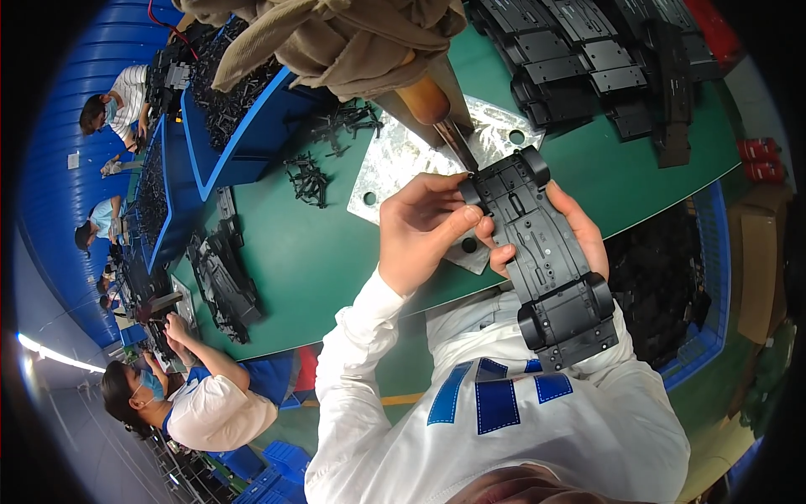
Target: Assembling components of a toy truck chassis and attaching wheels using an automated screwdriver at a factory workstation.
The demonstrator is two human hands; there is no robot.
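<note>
A black plastic toy car chassis (546, 252) with wheels at its corners is held tilted over the table's near edge. My right hand (581, 228) is closed around its right side, with fingertips showing at the left edge. My left hand (424, 225) pinches at the far left wheel (472, 195), thumb and fingers closed there; whether a small part is between them I cannot make out. Just above that corner points the metal tip of an upright tool with an amber collar (424, 99), its upper part wrapped in brown cloth (336, 46).
A silver plate (395, 164) with holes lies under the tool on the green table (281, 244). Small black parts (308, 182) lie to its left, near blue bins (210, 168). Several black chassis (579, 63) are stacked far right. A blue crate (715, 277) stands lower right. Co-workers sit at left.
</note>
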